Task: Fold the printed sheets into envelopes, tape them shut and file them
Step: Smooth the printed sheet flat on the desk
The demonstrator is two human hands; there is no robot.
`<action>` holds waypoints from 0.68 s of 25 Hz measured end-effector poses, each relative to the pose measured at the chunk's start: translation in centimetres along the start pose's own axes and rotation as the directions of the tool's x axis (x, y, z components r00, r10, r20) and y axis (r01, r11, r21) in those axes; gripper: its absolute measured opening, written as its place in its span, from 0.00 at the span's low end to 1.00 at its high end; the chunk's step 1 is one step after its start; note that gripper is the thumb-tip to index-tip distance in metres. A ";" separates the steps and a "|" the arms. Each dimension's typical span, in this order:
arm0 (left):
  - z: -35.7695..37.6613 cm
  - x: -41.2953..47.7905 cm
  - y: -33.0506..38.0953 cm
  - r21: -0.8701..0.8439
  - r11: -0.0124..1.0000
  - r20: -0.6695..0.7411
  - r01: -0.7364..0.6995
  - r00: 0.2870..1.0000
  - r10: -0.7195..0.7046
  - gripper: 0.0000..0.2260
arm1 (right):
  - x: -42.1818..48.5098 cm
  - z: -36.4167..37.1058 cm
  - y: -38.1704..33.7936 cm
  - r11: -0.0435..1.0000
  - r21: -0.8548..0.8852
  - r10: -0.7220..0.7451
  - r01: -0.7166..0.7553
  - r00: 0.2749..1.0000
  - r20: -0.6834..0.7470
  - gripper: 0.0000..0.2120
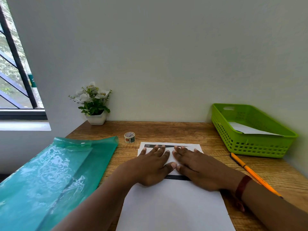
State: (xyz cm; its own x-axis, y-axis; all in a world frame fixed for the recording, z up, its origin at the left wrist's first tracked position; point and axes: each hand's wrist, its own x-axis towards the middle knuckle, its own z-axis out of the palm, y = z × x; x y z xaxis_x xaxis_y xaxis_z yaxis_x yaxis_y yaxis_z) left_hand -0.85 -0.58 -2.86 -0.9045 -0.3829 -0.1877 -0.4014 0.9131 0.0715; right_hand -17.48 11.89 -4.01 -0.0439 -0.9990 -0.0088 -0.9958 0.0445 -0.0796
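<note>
A white printed sheet (173,205) lies on the wooden desk (183,130) in front of me, its far part folded toward me with black printed bands showing. My left hand (150,165) and my right hand (198,167) lie flat side by side on the folded part, fingers straight and spread, thumbs nearly touching. A small roll of tape (129,137) stands on the desk just beyond the sheet, to the left. A green plastic folder (50,172) lies at the left. A green basket (250,130) at the back right holds a white folded paper (250,130).
An orange pen (253,174) lies on the desk right of the sheet, in front of the basket. A white pot of white flowers (95,104) stands at the back left against the wall. A window is at the far left.
</note>
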 end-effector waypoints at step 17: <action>0.1 -0.1 0.0 -0.014 0.985 0.092 0.174 0.981 -0.172 0.38 | -0.5 0.2 -0.1 0.981 -0.016 0.195 -0.194 0.975 0.111 0.45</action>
State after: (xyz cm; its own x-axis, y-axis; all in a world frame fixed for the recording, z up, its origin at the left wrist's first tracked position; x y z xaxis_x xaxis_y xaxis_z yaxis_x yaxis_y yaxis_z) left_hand -0.75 -0.55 -2.96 -0.8048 -0.5199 -0.2864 -0.5548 0.8304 0.0516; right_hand -17.33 12.36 -4.23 -0.2279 -0.9643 -0.1346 -0.9695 0.2376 -0.0608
